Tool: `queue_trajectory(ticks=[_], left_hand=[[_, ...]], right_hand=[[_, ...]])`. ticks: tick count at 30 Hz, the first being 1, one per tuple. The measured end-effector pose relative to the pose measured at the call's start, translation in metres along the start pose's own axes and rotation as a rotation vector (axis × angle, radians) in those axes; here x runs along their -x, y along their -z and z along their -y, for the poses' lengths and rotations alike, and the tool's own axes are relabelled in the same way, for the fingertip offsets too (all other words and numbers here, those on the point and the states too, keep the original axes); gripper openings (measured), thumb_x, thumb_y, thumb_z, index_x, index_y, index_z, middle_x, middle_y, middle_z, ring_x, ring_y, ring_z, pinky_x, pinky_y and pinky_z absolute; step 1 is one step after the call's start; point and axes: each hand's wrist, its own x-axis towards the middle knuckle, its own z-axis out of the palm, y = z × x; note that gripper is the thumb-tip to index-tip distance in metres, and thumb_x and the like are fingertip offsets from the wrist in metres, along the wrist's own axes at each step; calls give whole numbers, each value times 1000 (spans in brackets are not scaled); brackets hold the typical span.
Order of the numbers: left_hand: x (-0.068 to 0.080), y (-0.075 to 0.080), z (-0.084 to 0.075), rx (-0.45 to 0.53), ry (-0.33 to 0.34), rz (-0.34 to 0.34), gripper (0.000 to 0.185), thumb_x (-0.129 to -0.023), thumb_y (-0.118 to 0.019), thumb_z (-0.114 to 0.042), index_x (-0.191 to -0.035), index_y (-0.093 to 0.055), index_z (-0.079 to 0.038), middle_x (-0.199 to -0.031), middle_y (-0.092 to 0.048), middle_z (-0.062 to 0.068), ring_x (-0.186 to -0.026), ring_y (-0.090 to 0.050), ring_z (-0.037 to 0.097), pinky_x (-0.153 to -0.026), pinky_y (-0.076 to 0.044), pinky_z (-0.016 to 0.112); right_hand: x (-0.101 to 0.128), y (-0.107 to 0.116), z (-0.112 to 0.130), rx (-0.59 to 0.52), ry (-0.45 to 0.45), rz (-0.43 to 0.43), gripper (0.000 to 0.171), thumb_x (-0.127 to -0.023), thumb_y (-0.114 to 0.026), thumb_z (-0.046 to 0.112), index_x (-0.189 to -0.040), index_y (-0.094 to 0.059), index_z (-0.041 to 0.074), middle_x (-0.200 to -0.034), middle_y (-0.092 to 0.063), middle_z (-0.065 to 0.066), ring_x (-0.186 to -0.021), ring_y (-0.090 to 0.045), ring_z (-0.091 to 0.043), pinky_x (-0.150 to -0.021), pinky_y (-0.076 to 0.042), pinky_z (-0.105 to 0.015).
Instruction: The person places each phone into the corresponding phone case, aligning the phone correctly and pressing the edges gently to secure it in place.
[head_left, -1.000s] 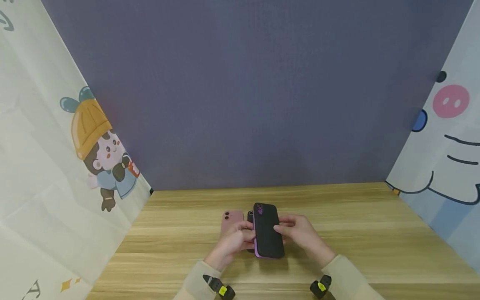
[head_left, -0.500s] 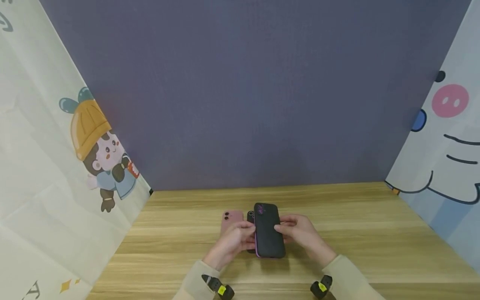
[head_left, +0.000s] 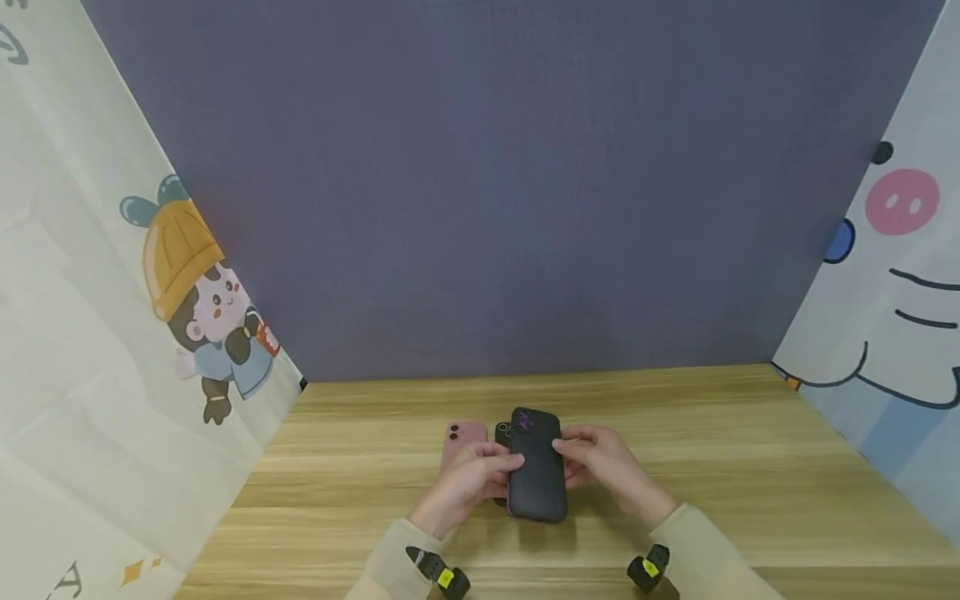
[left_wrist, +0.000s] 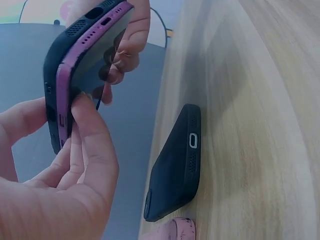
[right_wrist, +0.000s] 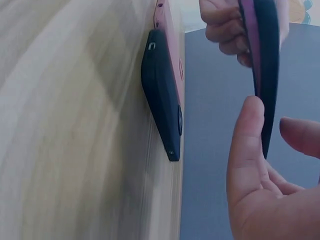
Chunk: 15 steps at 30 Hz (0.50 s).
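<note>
A purple phone (left_wrist: 65,92) with its black case (head_left: 537,479) over its back is held up above the table. In the left wrist view, the purple frame stands out from the case along the side and bottom edges. My left hand (head_left: 471,483) grips the left edge, thumb on the case back and fingers on the screen side. My right hand (head_left: 603,467) holds the opposite edge. In the right wrist view its fingertip touches the screen side, while the thumb is slightly off the case. Under the left hand's side lies another black-cased phone (left_wrist: 175,165), partly hidden in the head view.
A pink phone (head_left: 463,435) lies left of the black-cased one on the wooden table (head_left: 675,433), partly covered by the left hand. A dark panel (head_left: 480,208) stands behind the table, with cartoon-printed sheets (head_left: 210,308) at both sides.
The left thumb has slid onto the case back. Less purple shows along the left edge in the head view, and the phone has shifted slightly toward me. The right hand has risen a little.
</note>
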Motion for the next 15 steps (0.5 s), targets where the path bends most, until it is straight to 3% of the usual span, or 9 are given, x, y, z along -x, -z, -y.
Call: queue_trajectory(ticks=[7,12,15], left_hand=[[2,-2,-2,-41,2,-27,10,-86,-74,-13,-85,-66,-8,-73,-70,2,-63,-66,11,-61,-55,25],[5,-2,-4,-79,31,33,8,-87,-72,-12,-82,-66,-11,-73,-70,0,-63,-67,10,-64,-56,27],[7,0,-5,-99,50,77,6,-87,-71,-12,-83,-67,-13,-73,-71,-2,-66,-67,9,-68,-57,29]], right_hand=[[-7,12,3,-15,17,37,45,-101,-64,25,-125,-58,-13,-87,-67,-12,-73,-68,-21,-70,-62,-39],[-10,19,3,23,16,89,36,-100,-64,26,-113,-66,-7,-77,-63,-7,-67,-63,-18,-63,-60,-34],[-11,25,3,27,16,188,29,-100,-64,25,-105,-68,-3,-70,-60,-4,-60,-59,-14,-57,-55,-30]])
